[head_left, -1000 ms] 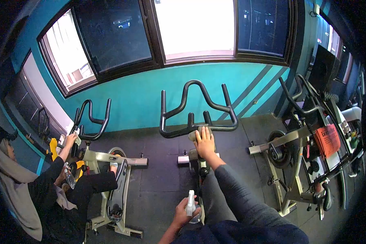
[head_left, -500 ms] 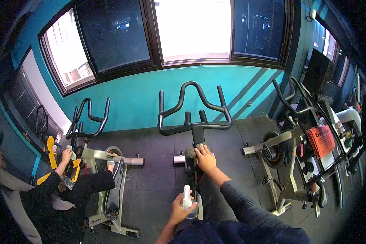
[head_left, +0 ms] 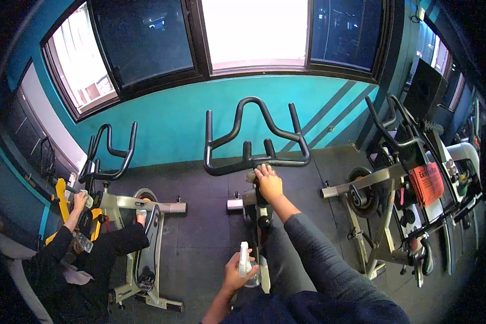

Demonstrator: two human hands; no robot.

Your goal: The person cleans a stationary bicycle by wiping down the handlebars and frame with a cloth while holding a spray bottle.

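My left hand (head_left: 235,276) is closed around a spray bottle (head_left: 244,260) with a white trigger head, held low near my legs. Further forward, my right hand (head_left: 270,184) presses a greyish cloth (head_left: 250,177) against the post just below the black handlebar (head_left: 256,163) of the middle exercise bike. Its fingers curl over the cloth, which is mostly covered. The bike's frame (head_left: 235,204) runs beneath my right arm.
Another person (head_left: 54,264) sits at the left by a second exercise bike (head_left: 162,207), holding a whitish cloth and a clear bottle. On the right stands a third bike (head_left: 380,178) near a rack with a red sign (head_left: 426,183). A teal wall (head_left: 189,119) with windows rises ahead.
My right hand has slid the cloth up the post, closer to the handlebar. The left hand still holds the spray bottle. My view has shifted slightly.
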